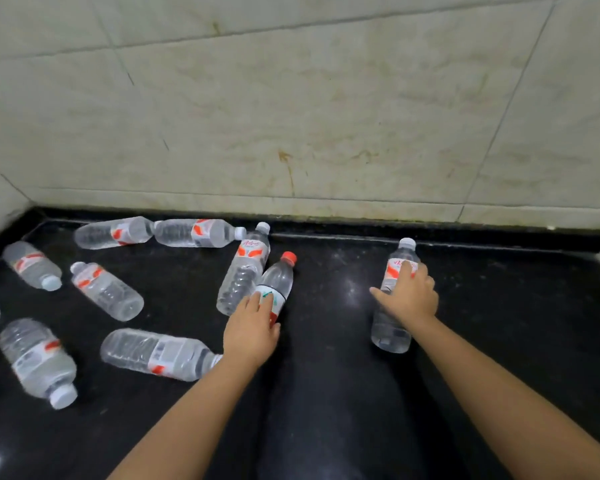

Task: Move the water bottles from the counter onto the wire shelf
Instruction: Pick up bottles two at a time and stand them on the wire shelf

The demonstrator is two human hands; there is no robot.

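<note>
Bottles are lying scattered on the black bench [326,393], most of them toward the left, none yet moved; the wire shelf is not showing. The left hand [252,329] is curling around the lower body of a red-capped bottle [277,280], which is leaning against a white-capped bottle [245,268]. The right hand [409,296] is closing over the middle of a lone bottle [395,292] lying well apart to the right, fingers [420,271] wrapping its label. They look full, so probably fairly heavy for their size, with thin walls that would give under a hard squeeze and smooth sides that could slip or roll. Gripping around the labelled middle seems safest. The bench is glossy and dark, running into a corner of pale, stained tiled wall [291,98].
</note>
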